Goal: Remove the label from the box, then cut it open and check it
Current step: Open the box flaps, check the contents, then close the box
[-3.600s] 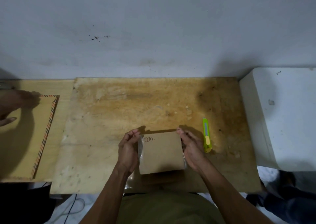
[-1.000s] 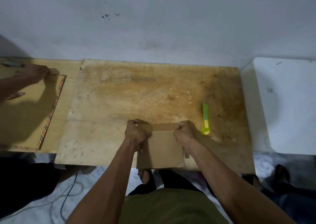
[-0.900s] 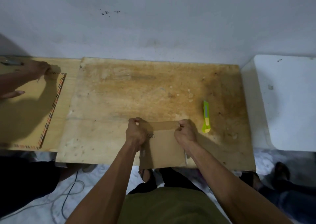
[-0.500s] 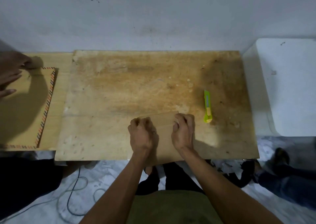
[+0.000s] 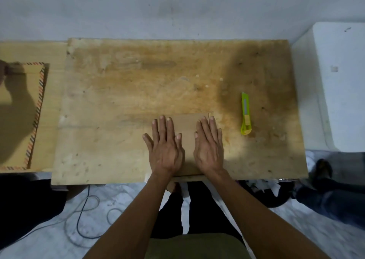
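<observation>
A wide wooden board (image 5: pixel 138 92), stained and worn, lies as a table top in front of a pale wall (image 5: pixel 177 7). To the right of the board stands a white block (image 5: pixel 339 84), touching or almost touching its right edge. To the left of the board lies a brown envelope (image 5: pixel 19 120) with a striped border, and at its far corner a part of another person's hand (image 5: pixel 3 71) shows at the edge of the view. Below the board's near edge the floor (image 5: pixel 59 229) is light, with a dark cable (image 5: pixel 83 219) on it. On the board, at the middle of its near edge, lies the cardboard box (image 5: pixel 187 132), flat and brown. The left hand (image 5: pixel 165 146) rests on the left part of the box with palm down, and its fingers are open and spread, gripping nothing. The right hand (image 5: pixel 208 144) rests on the right part of the box in the same way, fingers straight and open, flat on the cardboard. On the board to the right of the box, near but apart from the right hand, lies a green cutter knife (image 5: pixel 245 113), pointing away from the person. I cannot tell if a label is on the box.
</observation>
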A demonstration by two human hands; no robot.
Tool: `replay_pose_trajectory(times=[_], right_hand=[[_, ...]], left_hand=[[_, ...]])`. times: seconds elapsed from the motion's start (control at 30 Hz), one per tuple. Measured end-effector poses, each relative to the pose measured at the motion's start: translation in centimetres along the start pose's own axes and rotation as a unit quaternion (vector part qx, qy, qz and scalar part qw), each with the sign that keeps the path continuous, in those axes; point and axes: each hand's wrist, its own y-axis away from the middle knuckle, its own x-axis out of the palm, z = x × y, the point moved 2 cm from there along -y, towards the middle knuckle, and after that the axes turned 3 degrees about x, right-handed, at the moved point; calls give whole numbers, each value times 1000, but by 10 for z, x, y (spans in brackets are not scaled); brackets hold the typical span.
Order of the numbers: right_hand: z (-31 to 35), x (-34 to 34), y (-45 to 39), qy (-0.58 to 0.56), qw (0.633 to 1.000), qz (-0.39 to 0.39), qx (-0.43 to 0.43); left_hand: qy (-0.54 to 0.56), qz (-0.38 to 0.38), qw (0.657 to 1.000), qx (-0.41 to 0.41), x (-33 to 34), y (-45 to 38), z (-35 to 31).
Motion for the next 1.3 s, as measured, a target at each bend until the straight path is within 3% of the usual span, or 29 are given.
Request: replay_pose_trajectory(times=[0.27,0.57,0.8,1.03,1.3], right_hand=[[9,3,-24,44,998,50,3],[5,16,-24,87,995,-39,-7],[9,15,-29,95,995,23,9],[9,14,-26,92,995,19,15],[8,16,-26,77,996,35,23]], left_hand=[[-38,-19,999,18,-6,-32,5],[-49,-7,999,8,1,-35,10],[-99,-27,995,7,4,-36,8],[-59,16,998,11,-1,-35,9],[-48,12,999,7,-3,-32,8]])
